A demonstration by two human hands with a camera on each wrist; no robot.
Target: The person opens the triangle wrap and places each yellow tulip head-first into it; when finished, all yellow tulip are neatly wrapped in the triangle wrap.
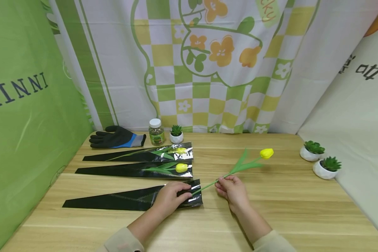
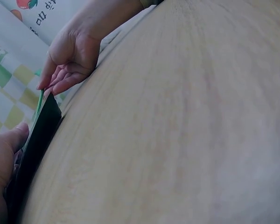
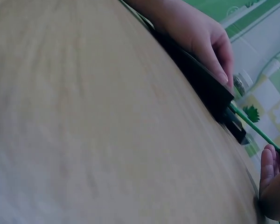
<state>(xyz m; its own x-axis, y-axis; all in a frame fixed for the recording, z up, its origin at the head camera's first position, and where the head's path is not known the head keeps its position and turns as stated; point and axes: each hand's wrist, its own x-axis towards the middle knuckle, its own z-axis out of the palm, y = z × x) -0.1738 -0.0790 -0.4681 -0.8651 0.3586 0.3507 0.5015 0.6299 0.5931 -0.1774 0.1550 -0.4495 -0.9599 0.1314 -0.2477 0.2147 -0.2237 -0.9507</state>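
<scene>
In the head view my right hand (image 1: 234, 192) pinches the green stem of a yellow artificial tulip (image 1: 266, 153). Its bloom points up and to the right, while the lower end of the stem reaches the open right end of a black flower sleeve (image 1: 113, 201). My left hand (image 1: 171, 197) holds that sleeve near its opening, thumb and fingers at the glossy film; the fingertips are partly hidden. From the right wrist, the stem (image 3: 256, 126) runs between the sleeve mouth (image 3: 219, 100) and my right fingers (image 3: 267, 163). The left wrist view shows the sleeve edge raised beside my left thumb (image 2: 17, 135).
Two more black sleeves, each with a yellow tulip (image 1: 181, 168) inside, lie farther back. Behind them are a work glove (image 1: 116, 137), a lidded jar (image 1: 156, 133) and a small potted succulent (image 1: 176, 136). Two potted succulents (image 1: 326, 169) stand at the right edge.
</scene>
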